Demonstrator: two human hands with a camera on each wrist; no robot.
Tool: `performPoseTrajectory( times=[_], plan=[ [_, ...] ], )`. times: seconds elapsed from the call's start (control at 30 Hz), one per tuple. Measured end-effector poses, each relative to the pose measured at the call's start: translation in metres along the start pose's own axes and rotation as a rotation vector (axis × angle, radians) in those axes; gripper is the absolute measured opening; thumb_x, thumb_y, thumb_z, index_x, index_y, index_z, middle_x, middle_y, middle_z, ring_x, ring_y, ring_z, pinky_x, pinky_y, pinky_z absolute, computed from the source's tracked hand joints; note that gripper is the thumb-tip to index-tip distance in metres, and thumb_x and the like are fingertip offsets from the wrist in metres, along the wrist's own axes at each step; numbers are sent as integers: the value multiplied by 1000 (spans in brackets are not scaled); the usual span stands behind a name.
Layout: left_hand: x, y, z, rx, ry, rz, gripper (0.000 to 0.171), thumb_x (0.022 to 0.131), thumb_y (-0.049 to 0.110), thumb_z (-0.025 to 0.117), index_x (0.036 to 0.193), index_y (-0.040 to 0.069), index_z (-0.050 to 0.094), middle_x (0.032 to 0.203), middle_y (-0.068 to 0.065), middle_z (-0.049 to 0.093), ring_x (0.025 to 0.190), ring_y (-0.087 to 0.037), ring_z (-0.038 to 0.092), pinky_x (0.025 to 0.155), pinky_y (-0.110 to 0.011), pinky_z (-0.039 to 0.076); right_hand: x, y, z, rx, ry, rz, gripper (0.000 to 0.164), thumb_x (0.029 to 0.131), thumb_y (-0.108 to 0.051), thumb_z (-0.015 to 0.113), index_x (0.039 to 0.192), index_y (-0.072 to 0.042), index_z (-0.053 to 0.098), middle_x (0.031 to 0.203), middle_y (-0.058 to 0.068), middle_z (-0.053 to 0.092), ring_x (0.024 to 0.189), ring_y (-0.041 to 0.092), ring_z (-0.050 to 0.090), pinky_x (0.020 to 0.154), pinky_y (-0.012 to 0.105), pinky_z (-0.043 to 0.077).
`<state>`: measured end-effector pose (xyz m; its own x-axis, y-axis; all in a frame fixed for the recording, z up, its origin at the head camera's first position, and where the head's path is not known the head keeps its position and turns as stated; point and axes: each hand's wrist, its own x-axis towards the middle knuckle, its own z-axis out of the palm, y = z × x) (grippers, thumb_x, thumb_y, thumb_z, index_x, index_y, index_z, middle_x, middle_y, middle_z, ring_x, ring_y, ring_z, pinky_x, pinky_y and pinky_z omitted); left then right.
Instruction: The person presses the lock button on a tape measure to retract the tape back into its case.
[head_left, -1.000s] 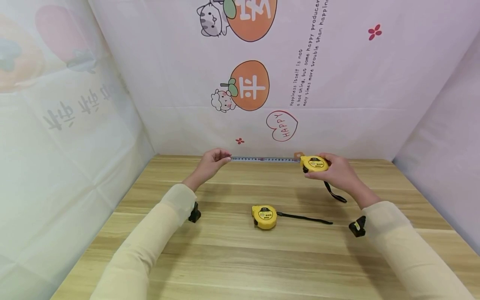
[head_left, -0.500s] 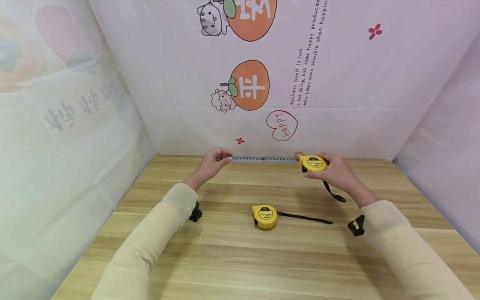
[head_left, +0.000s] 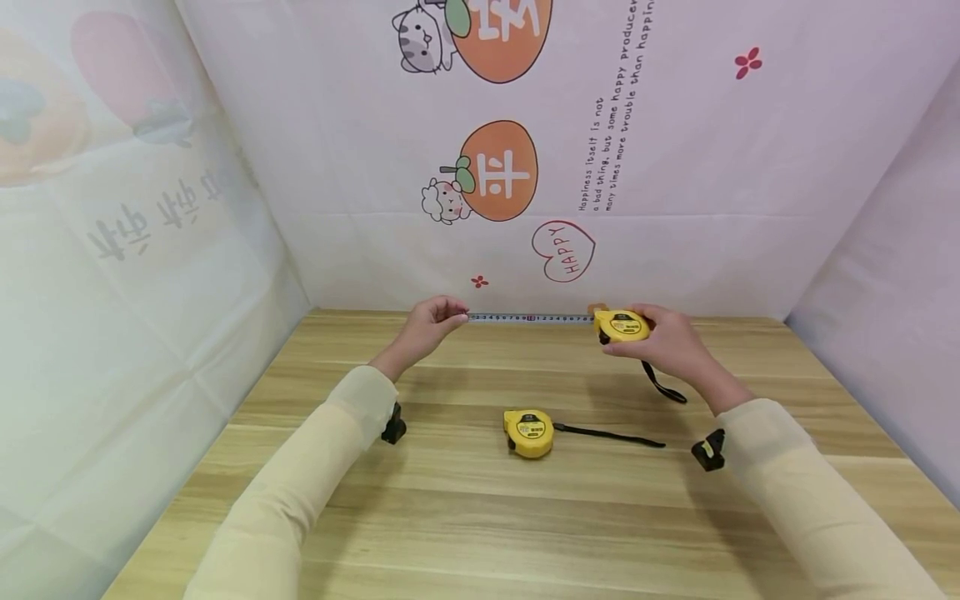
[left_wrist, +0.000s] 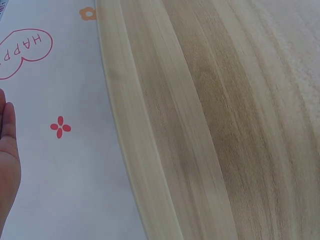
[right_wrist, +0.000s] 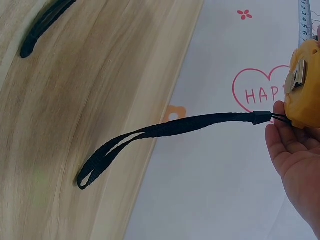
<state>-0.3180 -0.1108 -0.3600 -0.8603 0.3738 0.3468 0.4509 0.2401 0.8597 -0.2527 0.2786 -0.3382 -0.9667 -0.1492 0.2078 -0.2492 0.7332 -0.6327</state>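
Note:
My right hand (head_left: pixel 670 343) grips a yellow tape measure (head_left: pixel 622 325) near the back of the table, its black wrist strap (right_wrist: pixel 200 122) dangling below. From its mouth a white measuring blade (head_left: pixel 532 318) runs straight left to my left hand (head_left: pixel 427 327). There the thumb and fingers pinch the blade's end, which they hide. In the left wrist view only the edge of the left hand (left_wrist: pixel 7 155) shows. A second yellow tape measure (head_left: pixel 529 434) lies on the table between my forearms, its black strap (head_left: pixel 611 435) stretched to the right.
The wood-grain table (head_left: pixel 480 533) ends at a white printed backdrop (head_left: pixel 675 250) just behind both hands. White cloth walls (head_left: pixel 97 350) stand at the left and right sides. Small black devices (head_left: pixel 708 451) hang under both wrists.
The right hand with its tape measure has shifted slightly left, and the left hand slightly right. The stretch of blade between them is a little shorter. The second tape measure stays put.

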Motion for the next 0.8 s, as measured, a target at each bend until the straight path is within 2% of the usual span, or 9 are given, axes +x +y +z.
performPoseTrajectory(
  times=[0.1, 0.33, 0.43, 0.67, 0.8],
  plan=[
    [0, 1, 1, -5, -1, 2, 18, 97, 12, 61, 110, 0, 64, 100, -16, 64, 82, -18, 56, 67, -24, 47, 0, -1, 1, 0, 3, -5, 98, 72, -59, 79, 137, 5, 45, 123, 22, 55, 101, 32, 54, 82, 44, 48],
    [1, 2, 4, -14, -12, -4, 21, 97, 13, 62, 111, -2, 63, 101, -15, 64, 84, -17, 57, 69, -24, 48, 1, -2, 3, -3, -2, -6, 95, 73, -58, 79, 136, 4, 47, 121, 20, 56, 100, 31, 55, 81, 43, 48],
    [2, 3, 6, -15, -14, -1, 21, 97, 13, 61, 111, -2, 63, 103, -20, 63, 82, -18, 56, 68, -24, 47, 1, -2, 3, -1, -1, -10, 93, 73, -57, 79, 135, 4, 47, 120, 20, 57, 100, 31, 55, 81, 43, 48],
    [2, 4, 8, -2, -11, -3, 21, 97, 13, 62, 111, -2, 64, 98, -11, 64, 81, -18, 55, 67, -24, 46, 3, -1, 4, 3, 9, -28, 89, 72, -55, 81, 132, 3, 50, 118, 18, 58, 97, 30, 56, 80, 42, 48],
    [3, 5, 11, -10, -17, -2, 23, 97, 13, 61, 112, -5, 63, 101, -18, 63, 81, -18, 54, 67, -24, 46, 3, -1, 5, 1, 16, -35, 85, 73, -52, 82, 130, 4, 52, 116, 18, 59, 96, 29, 56, 79, 41, 48]
  ],
)
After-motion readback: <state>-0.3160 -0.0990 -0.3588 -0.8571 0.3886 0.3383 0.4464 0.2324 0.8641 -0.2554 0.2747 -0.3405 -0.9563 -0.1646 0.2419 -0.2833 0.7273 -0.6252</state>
